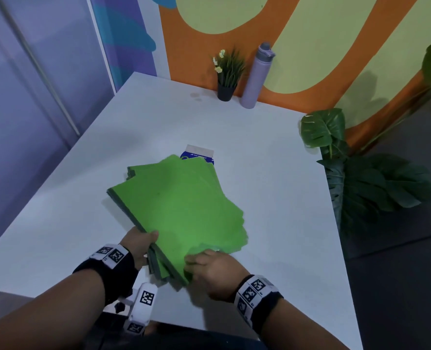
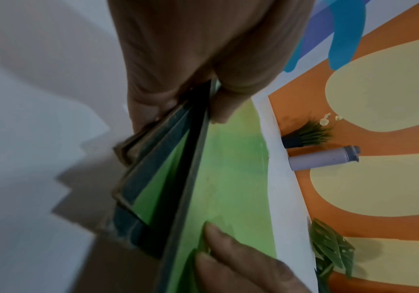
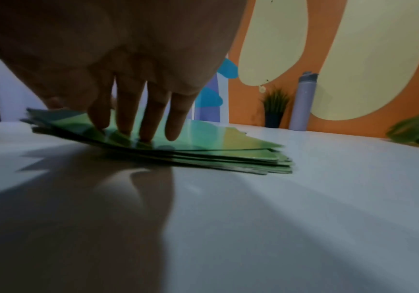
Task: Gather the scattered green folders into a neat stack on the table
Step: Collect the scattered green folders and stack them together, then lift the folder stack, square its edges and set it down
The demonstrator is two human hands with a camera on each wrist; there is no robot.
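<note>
Green folders (image 1: 179, 205) all in one fanned pile, lying near the front edge of the table (image 1: 272, 152), roughly mid-width; corners splayed, edges not flush. Left hand (image 1: 140, 245) grips the pile's near-left corner, thumb on top, fingers under, likely to anchor and lift that corner for squaring. Right hand (image 1: 213, 272) lies on the near-right corner, fingers (image 3: 150, 119) straight, pressing the top sheet flat, probably so the sheets don't slide. Blue-and-white packet (image 1: 198, 154) peeks from under the pile's far edge. Potted plant (image 1: 227, 77) and purple bottle (image 1: 256, 77) stand at the table's far edge, well apart. Gathering looks done, aligning still left
</note>
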